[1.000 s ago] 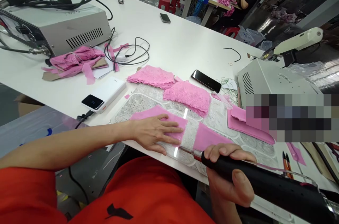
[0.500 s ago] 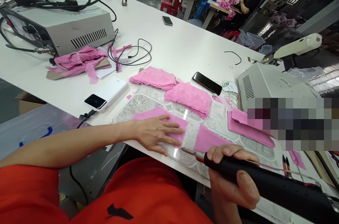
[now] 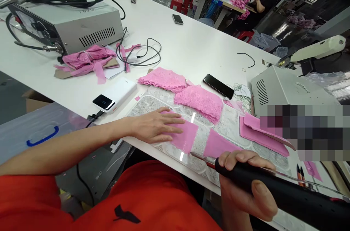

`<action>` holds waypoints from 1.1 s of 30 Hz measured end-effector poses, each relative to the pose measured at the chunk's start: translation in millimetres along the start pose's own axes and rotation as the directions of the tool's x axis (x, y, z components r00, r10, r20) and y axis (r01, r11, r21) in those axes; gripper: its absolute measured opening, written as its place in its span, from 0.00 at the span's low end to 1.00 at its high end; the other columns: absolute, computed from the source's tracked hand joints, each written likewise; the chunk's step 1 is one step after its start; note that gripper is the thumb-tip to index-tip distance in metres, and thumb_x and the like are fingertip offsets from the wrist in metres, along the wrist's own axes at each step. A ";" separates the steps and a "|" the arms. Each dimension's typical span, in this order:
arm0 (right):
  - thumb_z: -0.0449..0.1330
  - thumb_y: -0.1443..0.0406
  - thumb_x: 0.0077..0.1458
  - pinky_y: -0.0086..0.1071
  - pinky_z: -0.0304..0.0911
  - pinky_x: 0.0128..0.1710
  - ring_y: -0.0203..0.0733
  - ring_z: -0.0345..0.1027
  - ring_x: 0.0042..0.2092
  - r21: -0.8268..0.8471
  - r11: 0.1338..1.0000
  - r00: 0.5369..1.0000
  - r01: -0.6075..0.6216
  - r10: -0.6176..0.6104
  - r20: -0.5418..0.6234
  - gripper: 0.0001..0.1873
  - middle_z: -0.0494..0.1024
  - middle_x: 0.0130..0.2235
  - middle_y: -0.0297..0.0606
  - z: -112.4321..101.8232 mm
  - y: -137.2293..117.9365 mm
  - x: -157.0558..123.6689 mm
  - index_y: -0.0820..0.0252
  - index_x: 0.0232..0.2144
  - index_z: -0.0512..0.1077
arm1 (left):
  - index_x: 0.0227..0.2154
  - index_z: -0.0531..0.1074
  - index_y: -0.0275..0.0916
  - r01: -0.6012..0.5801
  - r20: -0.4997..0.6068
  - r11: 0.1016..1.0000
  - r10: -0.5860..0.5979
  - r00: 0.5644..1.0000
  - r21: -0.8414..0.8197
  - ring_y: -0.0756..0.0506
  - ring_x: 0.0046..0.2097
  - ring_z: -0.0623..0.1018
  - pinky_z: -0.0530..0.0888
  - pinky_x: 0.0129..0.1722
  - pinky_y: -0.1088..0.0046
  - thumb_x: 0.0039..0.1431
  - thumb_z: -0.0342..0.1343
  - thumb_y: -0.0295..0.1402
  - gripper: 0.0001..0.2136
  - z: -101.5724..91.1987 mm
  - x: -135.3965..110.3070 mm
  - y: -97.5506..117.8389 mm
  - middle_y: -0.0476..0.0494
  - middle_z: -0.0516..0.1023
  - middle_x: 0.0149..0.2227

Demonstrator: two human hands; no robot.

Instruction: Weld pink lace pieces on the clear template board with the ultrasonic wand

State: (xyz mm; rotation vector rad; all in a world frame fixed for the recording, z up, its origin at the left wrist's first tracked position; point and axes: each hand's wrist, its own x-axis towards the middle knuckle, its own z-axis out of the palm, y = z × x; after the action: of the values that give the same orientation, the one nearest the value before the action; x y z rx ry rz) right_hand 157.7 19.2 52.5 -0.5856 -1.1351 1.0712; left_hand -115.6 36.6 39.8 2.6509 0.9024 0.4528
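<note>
My left hand (image 3: 157,126) lies flat with fingers spread on a smooth pink fabric piece (image 3: 186,136). That piece rests on a clear sheet over white lace (image 3: 147,105). My right hand (image 3: 244,183) is wrapped round the black handle of a cutting tool (image 3: 276,185). Its thin metal tip (image 3: 201,157) points left, just above the table's near edge, between the piece under my left hand and a second pink piece (image 3: 217,145).
Two stacks of pink lace (image 3: 201,100) lie behind the sheet, more pink pieces (image 3: 259,132) to the right. A power bank (image 3: 115,94), a phone (image 3: 218,86), cables (image 3: 139,54) and two grey machine boxes (image 3: 68,28) stand on the white table. A person sits at a sewing machine far behind.
My left hand has slid a little to the left on the pink piece, uncovering its right part. The tool's tip has stayed near the sheet's front edge. The view shifted slightly.
</note>
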 end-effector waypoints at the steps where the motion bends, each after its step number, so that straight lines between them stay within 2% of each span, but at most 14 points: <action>1: 0.54 0.64 0.44 0.35 0.63 0.21 0.34 0.64 0.24 0.000 1.000 1.000 -0.002 0.002 0.002 0.11 0.69 0.31 0.32 0.1 0.2 -0.1 0.59 0.34 0.69 | 0.58 0.66 0.41 0.036 -0.020 0.999 -0.036 0.999 0.006 0.38 0.65 0.61 0.55 0.62 0.55 0.69 0.44 0.39 0.19 -3.4 -6.5 -2.5 0.37 0.63 0.63; 5: 0.54 0.64 0.44 0.35 0.63 0.21 0.34 0.64 0.24 0.006 1.000 1.000 -0.015 0.015 0.018 0.11 0.69 0.31 0.32 -0.3 1.0 -0.2 0.59 0.33 0.69 | 0.59 0.65 0.40 0.126 -0.089 0.992 -0.126 0.988 0.000 0.40 0.65 0.62 0.57 0.61 0.57 0.69 0.42 0.34 0.19 -10.6 -33.7 -8.7 0.37 0.64 0.63; 13: 0.54 0.64 0.43 0.36 0.63 0.21 0.36 0.64 0.24 -0.042 0.999 1.000 -0.014 0.015 0.010 0.12 0.69 0.30 0.33 -1.9 -1.0 0.7 0.59 0.33 0.69 | 0.60 0.64 0.42 0.208 -0.156 0.978 -0.208 0.966 -0.017 0.40 0.65 0.62 0.59 0.62 0.56 0.67 0.42 0.29 0.20 -5.7 -72.6 -9.8 0.40 0.66 0.62; 17: 0.54 0.63 0.41 0.35 0.62 0.20 0.35 0.63 0.23 -0.052 0.998 0.999 -0.028 0.026 -0.026 0.12 0.69 0.29 0.33 1.4 -1.6 0.7 0.59 0.31 0.69 | 0.57 0.67 0.42 0.273 -0.189 0.962 -0.268 0.945 -0.002 0.41 0.64 0.63 0.62 0.61 0.55 0.66 0.41 0.24 0.20 -5.9 -85.9 -14.6 0.40 0.67 0.61; 21: 0.55 0.64 0.37 0.35 0.62 0.20 0.36 0.63 0.23 -0.033 0.997 0.992 -0.067 0.063 -0.106 0.13 0.69 0.28 0.31 7.7 6.1 5.9 0.58 0.30 0.70 | 0.52 0.72 0.40 0.256 -0.242 0.967 -0.247 0.938 0.005 0.41 0.63 0.65 0.67 0.59 0.56 0.62 0.40 0.19 0.22 -5.9 -92.6 -20.5 0.39 0.70 0.59; 24: 0.55 0.65 0.35 0.35 0.62 0.21 0.35 0.63 0.22 0.032 0.991 0.982 -0.129 0.132 -0.133 0.13 0.68 0.27 0.29 22.0 15.1 13.3 0.58 0.29 0.69 | 0.50 0.73 0.40 0.242 -0.228 0.970 -0.232 0.946 0.015 0.42 0.64 0.64 0.67 0.60 0.57 0.59 0.41 0.15 0.24 -3.3 -94.2 -25.0 0.39 0.69 0.59; 27: 0.55 0.67 0.37 0.36 0.64 0.24 0.35 0.64 0.23 0.056 0.990 0.985 -0.128 0.134 -0.112 0.15 0.70 0.27 0.28 46.1 21.3 17.9 0.57 0.33 0.69 | 0.50 0.74 0.40 0.248 -0.223 0.967 -0.231 0.947 0.053 0.41 0.64 0.64 0.67 0.60 0.58 0.57 0.42 0.14 0.25 1.4 -94.3 -27.5 0.38 0.69 0.59; 30: 0.56 0.69 0.40 0.37 0.66 0.25 0.36 0.65 0.24 0.081 0.992 0.994 -0.100 0.103 -0.033 0.18 0.71 0.29 0.28 72.5 26.7 18.2 0.55 0.37 0.69 | 0.50 0.74 0.41 0.265 -0.220 0.960 -0.241 0.945 0.087 0.40 0.64 0.63 0.66 0.60 0.58 0.56 0.43 0.14 0.25 6.6 -94.6 -28.5 0.39 0.69 0.59; 33: 0.56 0.68 0.42 0.37 0.66 0.26 0.35 0.66 0.24 0.123 0.987 0.993 -0.100 0.091 0.080 0.15 0.72 0.29 0.28 93.3 33.7 16.1 0.55 0.37 0.69 | 0.52 0.74 0.43 0.287 -0.194 0.951 -0.261 0.946 0.117 0.40 0.65 0.62 0.65 0.60 0.58 0.55 0.44 0.14 0.26 10.3 -94.6 -28.7 0.41 0.67 0.61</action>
State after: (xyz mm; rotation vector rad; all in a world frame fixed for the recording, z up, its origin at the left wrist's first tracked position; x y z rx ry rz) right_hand 59.3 35.5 64.7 -0.5077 -1.1028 1.2466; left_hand -198.1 -3.1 1.1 2.5824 1.3866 0.5783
